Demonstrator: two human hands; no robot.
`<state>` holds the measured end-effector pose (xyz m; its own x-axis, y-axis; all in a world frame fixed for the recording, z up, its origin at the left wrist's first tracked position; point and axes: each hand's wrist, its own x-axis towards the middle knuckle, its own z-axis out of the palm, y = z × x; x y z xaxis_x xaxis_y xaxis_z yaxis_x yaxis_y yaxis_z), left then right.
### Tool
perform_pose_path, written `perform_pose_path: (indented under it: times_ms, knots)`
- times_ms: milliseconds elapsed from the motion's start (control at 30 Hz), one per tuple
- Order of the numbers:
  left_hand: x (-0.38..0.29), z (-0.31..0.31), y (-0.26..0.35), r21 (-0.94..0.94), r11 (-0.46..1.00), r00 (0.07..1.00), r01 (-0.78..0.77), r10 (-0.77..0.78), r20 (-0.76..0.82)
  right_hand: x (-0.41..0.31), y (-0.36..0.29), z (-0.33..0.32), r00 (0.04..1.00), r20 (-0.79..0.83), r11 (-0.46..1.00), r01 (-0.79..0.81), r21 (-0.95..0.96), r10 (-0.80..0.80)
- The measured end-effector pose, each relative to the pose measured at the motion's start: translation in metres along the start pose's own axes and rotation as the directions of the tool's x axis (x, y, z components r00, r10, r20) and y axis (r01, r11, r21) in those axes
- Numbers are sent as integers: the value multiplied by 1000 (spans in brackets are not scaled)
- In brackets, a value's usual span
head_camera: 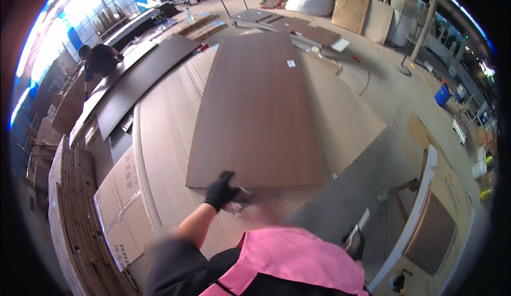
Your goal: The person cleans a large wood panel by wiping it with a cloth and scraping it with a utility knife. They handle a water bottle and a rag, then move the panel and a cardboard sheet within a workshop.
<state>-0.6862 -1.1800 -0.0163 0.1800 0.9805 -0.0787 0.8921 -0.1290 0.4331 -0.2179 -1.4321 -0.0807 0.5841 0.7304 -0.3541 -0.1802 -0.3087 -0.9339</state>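
A long brown wood-grain panel [255, 112] lies flat before me on cardboard, with a small white label [291, 63] towards its far end. My left hand [220, 193], in a black glove, is at the panel's near edge. It holds a crumpled, cloth-like rag [238, 206], blurred by motion. Low on the right, my right hand [355, 245], also gloved in black, grips a flat-bladed tool [363, 218] that looks like a scraper or knife. Its pale blade points up and away from me. Part of that hand is hidden by my pink apron [295, 252].
Cardboard sheets [167, 136] extend under and beside the panel. A dark panel [147, 80] lies to the left, where another person [102, 60] bends over a work surface. Stacked boards [80, 216] stand at near left. A white-edged frame [411, 220] is at right.
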Motion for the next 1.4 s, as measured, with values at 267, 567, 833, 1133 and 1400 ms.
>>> perform_pose_path:
  times_ms: [267,567,833,1133,1400]
  knots:
    - [-62,-8,-99,112,886,893,450,-444,-73,99,-113,133,925,340,956,-74,-285,173]
    - [-79,22,-87,179,813,831,554,-553,-61,147,-78,141,891,449,727,263,-634,69]
    - [-75,22,-91,246,808,834,535,-552,-1,126,-56,148,787,571,428,611,-666,-235]
    - [-77,23,-100,260,836,865,484,-502,4,119,-63,159,844,510,426,527,-735,-164]
    - [-81,20,-96,203,867,887,455,-461,-17,98,-63,192,901,354,359,427,-830,-252]
